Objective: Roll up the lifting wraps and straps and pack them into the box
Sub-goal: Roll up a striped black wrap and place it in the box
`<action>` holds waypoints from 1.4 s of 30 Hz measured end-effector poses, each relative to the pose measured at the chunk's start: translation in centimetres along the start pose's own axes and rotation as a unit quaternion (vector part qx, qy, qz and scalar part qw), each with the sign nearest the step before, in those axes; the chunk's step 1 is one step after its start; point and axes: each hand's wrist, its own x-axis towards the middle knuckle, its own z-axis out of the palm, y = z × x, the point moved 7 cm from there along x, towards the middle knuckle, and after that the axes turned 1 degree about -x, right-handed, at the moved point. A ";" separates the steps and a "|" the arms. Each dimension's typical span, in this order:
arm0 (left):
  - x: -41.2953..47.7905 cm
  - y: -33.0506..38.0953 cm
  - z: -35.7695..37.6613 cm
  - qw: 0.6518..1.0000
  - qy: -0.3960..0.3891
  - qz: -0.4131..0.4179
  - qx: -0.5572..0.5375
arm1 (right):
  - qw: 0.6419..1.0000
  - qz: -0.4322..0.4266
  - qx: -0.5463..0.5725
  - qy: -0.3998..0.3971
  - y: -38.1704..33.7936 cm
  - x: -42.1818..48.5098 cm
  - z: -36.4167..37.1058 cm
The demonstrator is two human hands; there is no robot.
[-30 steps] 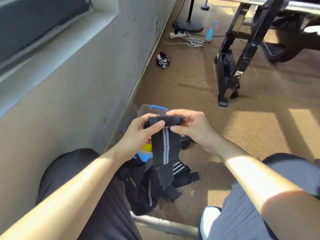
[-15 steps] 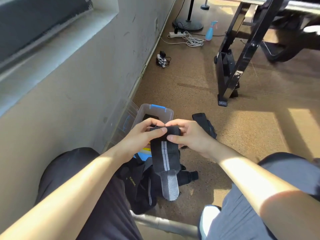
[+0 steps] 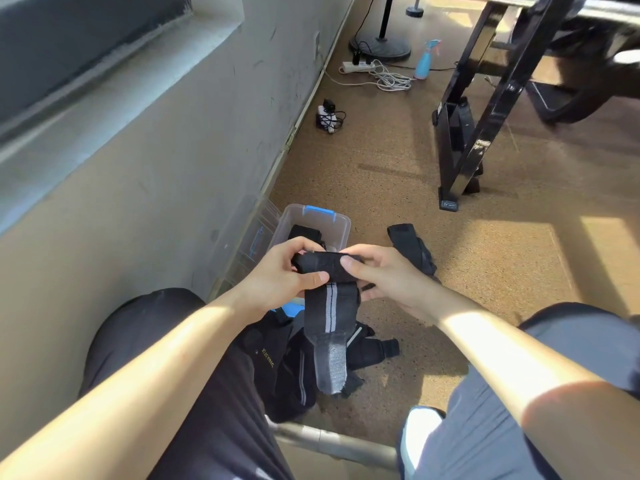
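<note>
Black grey-striped elastic lifting wrap (image 3: 330,306) partly rolled, tail hanging, held over near edge of clear blue-latched plastic box (image 3: 341,226). Grip: left hand (image 3: 280,277), right hand (image 3: 386,275) both pinch roll. In box: dark roll (image 3: 304,233). Pending: black strap (image 3: 412,244) right, dark pile (image 3: 294,368) near.

A small gym room.
A black steel equipment frame (image 3: 498,102) on speckled brown floor (image 3: 381,174); black lifting wraps (image 3: 291,375) heaped by a clear plastic box (image 3: 337,233).

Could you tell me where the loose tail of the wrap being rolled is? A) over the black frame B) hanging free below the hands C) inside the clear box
B: the left hand and right hand grip the wrap at its rolled end; its striped tail hangs free below them.
</note>
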 end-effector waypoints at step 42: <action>-1.4 0.7 1.6 0.996 -0.060 -0.038 -0.053 | 0.996 -0.079 0.034 0.036 -1.4 -1.3 -1.2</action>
